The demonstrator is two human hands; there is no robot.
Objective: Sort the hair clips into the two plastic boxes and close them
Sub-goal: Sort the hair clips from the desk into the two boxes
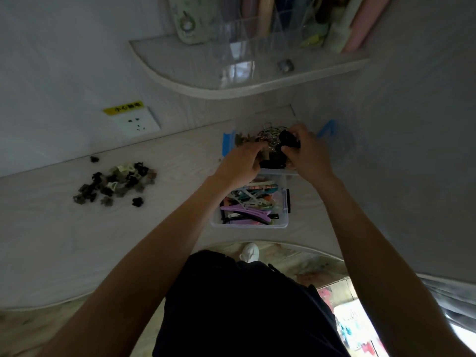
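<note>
A clear plastic box [283, 224] near the desk's front edge holds several long coloured clips, a purple one on top. Behind it lies a heap of dark claw clips and wire clips [270, 136], partly hidden by my hands; I cannot tell whether a second box is under it. My right hand [306, 153] grips a black claw clip [289, 140] at the heap's right side. My left hand [242, 163] reaches into the heap's left side with curled fingers; what it holds is hidden. A loose pile of small dark and pale claw clips [116, 182] lies on the desk at the left.
The pale wooden desk [64, 240] meets a wall with a white socket [136, 123] and a yellow label. A rounded shelf [231, 81] overhangs with a clear organiser. Blue tape [228, 144] marks the desk by the heap. My dark trousers and a shoe show below.
</note>
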